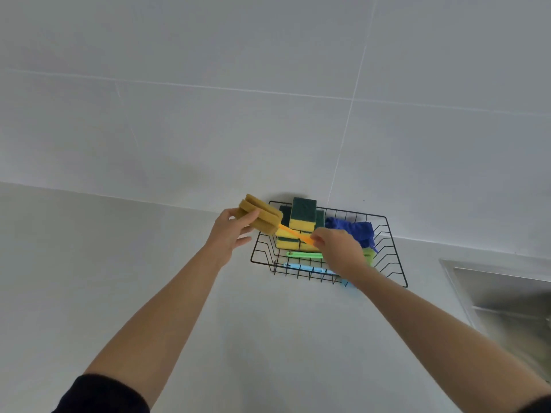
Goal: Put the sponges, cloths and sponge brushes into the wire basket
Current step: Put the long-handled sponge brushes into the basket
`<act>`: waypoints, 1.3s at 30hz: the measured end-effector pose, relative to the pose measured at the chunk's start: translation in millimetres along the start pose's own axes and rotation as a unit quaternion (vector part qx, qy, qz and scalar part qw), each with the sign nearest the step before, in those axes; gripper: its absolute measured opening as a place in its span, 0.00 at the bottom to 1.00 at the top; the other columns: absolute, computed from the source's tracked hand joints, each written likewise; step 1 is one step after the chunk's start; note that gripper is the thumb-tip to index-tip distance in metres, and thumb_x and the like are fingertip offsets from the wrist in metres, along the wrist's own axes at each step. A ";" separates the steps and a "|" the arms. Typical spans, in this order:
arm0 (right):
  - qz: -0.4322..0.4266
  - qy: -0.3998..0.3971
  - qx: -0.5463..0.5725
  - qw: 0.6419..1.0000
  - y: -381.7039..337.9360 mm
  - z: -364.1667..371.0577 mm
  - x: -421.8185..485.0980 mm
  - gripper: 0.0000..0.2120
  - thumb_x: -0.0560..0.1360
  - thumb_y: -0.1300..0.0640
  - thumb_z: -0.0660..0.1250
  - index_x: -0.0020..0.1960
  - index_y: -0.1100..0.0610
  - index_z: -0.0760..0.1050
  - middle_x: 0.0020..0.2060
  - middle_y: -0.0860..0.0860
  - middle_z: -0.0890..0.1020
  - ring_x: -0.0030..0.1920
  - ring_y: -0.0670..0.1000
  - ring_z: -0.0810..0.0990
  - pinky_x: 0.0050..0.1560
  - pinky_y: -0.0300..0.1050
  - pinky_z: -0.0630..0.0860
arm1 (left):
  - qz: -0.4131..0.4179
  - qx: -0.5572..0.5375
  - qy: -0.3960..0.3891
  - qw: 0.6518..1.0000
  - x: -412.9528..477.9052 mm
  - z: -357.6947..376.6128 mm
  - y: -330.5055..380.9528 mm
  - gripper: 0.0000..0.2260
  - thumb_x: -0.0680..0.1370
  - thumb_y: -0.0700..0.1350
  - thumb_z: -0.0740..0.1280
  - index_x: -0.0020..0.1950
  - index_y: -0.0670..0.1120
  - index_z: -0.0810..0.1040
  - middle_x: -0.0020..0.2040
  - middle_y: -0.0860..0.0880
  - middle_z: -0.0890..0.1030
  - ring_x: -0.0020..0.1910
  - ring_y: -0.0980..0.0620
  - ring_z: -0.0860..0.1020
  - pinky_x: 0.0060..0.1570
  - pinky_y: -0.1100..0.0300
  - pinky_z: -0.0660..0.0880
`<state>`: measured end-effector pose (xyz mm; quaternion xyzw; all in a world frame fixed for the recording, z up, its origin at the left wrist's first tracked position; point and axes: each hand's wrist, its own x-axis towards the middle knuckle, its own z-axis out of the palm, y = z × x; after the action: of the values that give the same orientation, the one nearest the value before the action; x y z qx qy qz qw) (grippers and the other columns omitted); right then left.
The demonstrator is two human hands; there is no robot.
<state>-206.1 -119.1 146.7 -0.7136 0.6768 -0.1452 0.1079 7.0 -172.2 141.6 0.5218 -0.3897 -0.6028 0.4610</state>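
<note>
Left hand: the left hand [231,234] is closed around the foam head of the orange sponge brush [261,214], thumb on the near side, fingers [247,232] partly spread under it; the head hangs just outside the left rim of the basket
Brush handle: the orange handle [298,235] runs from the foam head down to the right, over the sponges, and ends in the right hand
Wire basket: the black wire basket [390,251] stands on the white counter [149,263], close to the tiled wall [208,114]
Already inside: the yellow and green sponges [302,217] stacked at the back left, the blue cloth [354,229] at the back right, a green sponge brush [304,254] and a light blue sponge brush [307,268] lying along the front
Right hand: the right hand [340,251] pinches the end of the orange handle between thumb and fingertips, above the middle of the basket
Sink: a steel sink [501,293] is well apart at the right, not involved
Step in hand: I judge it is laying the orange brush into the basket
How to do it well: bring the foam head over the left rim first, lower both ends together so the brush lies flat beside the other two brushes, keep the handle from pushing the top sponge, which looks easy to topple, and let go only when the brush rests inside the wires
</note>
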 end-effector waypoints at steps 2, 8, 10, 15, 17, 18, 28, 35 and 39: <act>0.002 -0.003 -0.042 0.999 15.6 -13.6 8.6 0.11 0.80 0.59 0.54 0.55 0.55 0.74 0.45 0.54 0.80 0.41 0.54 0.76 0.37 0.44 0.71 | 0.029 0.094 0.001 0.995 6.4 7.5 2.9 0.16 0.72 0.48 0.71 0.56 0.46 0.71 0.58 0.44 0.77 0.51 0.50 0.76 0.45 0.58 0.75; 0.009 -0.035 -0.153 0.988 54.3 -30.3 21.8 0.11 0.76 0.65 0.57 0.52 0.55 0.74 0.41 0.50 0.72 0.40 0.52 0.70 0.38 0.43 0.66 | 0.199 0.430 -0.004 0.881 31.9 43.1 -0.8 0.28 0.71 0.45 0.72 0.68 0.45 0.65 0.65 0.43 0.70 0.59 0.47 0.72 0.56 0.53 0.72; 0.022 -0.051 -0.180 0.982 65.7 -28.6 23.1 0.13 0.74 0.67 0.56 0.51 0.53 0.73 0.42 0.51 0.73 0.40 0.53 0.69 0.39 0.43 0.66 | 0.242 0.517 -0.049 0.820 39.5 56.7 -6.2 0.29 0.72 0.45 0.71 0.70 0.47 0.63 0.67 0.44 0.69 0.63 0.46 0.71 0.60 0.53 0.71; 0.054 -0.058 -0.175 0.981 100.9 -12.4 33.9 0.14 0.74 0.68 0.54 0.49 0.53 0.73 0.47 0.53 0.78 0.41 0.55 0.72 0.39 0.44 0.64 | 0.257 0.638 -0.167 0.707 61.7 82.6 -22.0 0.24 0.75 0.44 0.66 0.70 0.49 0.66 0.65 0.47 0.72 0.63 0.48 0.70 0.60 0.53 0.71; 0.053 -0.068 -0.172 0.981 113.6 -2.4 41.6 0.13 0.75 0.67 0.54 0.51 0.54 0.73 0.49 0.52 0.79 0.41 0.55 0.72 0.40 0.44 0.65 | 0.242 0.651 -0.198 0.692 70.4 90.7 -30.4 0.20 0.76 0.43 0.64 0.67 0.48 0.69 0.62 0.46 0.75 0.59 0.48 0.73 0.57 0.55 0.71; 0.050 -0.078 -0.173 0.980 119.2 3.3 46.0 0.13 0.76 0.66 0.54 0.50 0.53 0.73 0.48 0.52 0.79 0.41 0.54 0.71 0.40 0.43 0.66 | 0.236 0.656 -0.203 0.687 76.0 93.8 -35.1 0.18 0.76 0.42 0.63 0.67 0.48 0.69 0.62 0.46 0.75 0.59 0.48 0.73 0.57 0.55 0.72; 0.037 -0.166 -0.134 0.976 148.2 73.9 81.3 0.09 0.77 0.60 0.56 0.50 0.56 0.75 0.47 0.54 0.82 0.43 0.53 0.77 0.46 0.45 0.72 | 0.202 0.725 -0.207 0.625 122.6 93.6 -91.4 0.14 0.78 0.43 0.62 0.63 0.45 0.70 0.61 0.47 0.76 0.57 0.50 0.76 0.59 0.56 0.74; 0.050 -0.196 -0.141 0.969 152.9 99.3 95.4 0.11 0.78 0.59 0.56 0.53 0.54 0.76 0.48 0.53 0.80 0.47 0.54 0.79 0.45 0.44 0.75 | 0.184 0.762 -0.206 0.586 138.3 90.0 -113.4 0.15 0.76 0.44 0.65 0.61 0.46 0.69 0.60 0.47 0.75 0.57 0.49 0.76 0.56 0.55 0.75; 0.048 -0.203 -0.167 0.964 149.8 105.6 98.4 0.12 0.78 0.60 0.56 0.57 0.54 0.75 0.49 0.54 0.80 0.49 0.55 0.80 0.49 0.47 0.76 | 0.173 0.782 -0.199 0.565 139.9 87.6 -118.9 0.15 0.76 0.44 0.65 0.62 0.45 0.69 0.60 0.45 0.75 0.58 0.48 0.75 0.57 0.55 0.75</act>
<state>-304.7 -230.8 1.6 -0.7029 0.6886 0.1232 0.1288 -101.6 -275.6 4.0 0.4678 -0.8735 -0.0595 -0.1207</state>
